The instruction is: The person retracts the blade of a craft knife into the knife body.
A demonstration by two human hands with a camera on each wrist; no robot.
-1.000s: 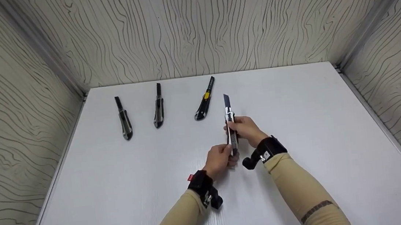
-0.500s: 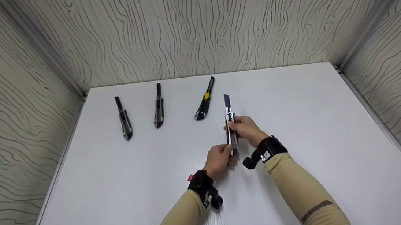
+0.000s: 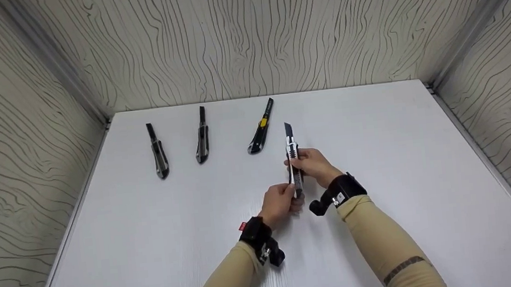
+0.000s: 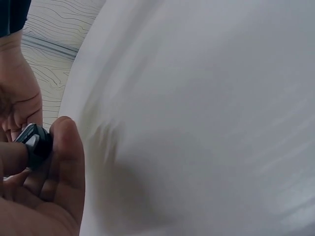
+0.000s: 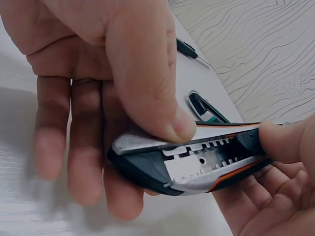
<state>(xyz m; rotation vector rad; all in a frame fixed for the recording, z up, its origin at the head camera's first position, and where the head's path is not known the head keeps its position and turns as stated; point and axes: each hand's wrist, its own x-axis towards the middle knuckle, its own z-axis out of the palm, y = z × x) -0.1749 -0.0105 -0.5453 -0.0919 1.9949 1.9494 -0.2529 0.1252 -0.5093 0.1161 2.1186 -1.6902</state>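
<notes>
Both hands hold one utility knife [image 3: 292, 150] above the table, its dark blade [image 3: 288, 129] out and pointing away. My left hand [image 3: 278, 204] pinches the knife's rear end between thumb and fingers. Further forward, my right hand [image 3: 316, 165] grips the handle, with its thumb over the slide channel. The right wrist view shows the knife's notched metal track, dark end cap and orange edging, with the left hand [image 5: 138, 64] large at the cap and the right hand [image 5: 290, 187] at the right. In the left wrist view only the knife's end [image 4: 37, 142] shows.
Three more utility knives lie towards the table's back: one at the left [image 3: 159, 155], another beside it [image 3: 202, 139], and a black knife with a yellow slider [image 3: 261, 129] nearest the hands. Patterned walls [image 3: 236, 37] border the white table [image 3: 376, 127] at the back and sides.
The tip of the held knife's blade has dropped slightly towards the person as the knife shifted a little. Both hands keep nearly the same place and hold; the other knives lie still.
</notes>
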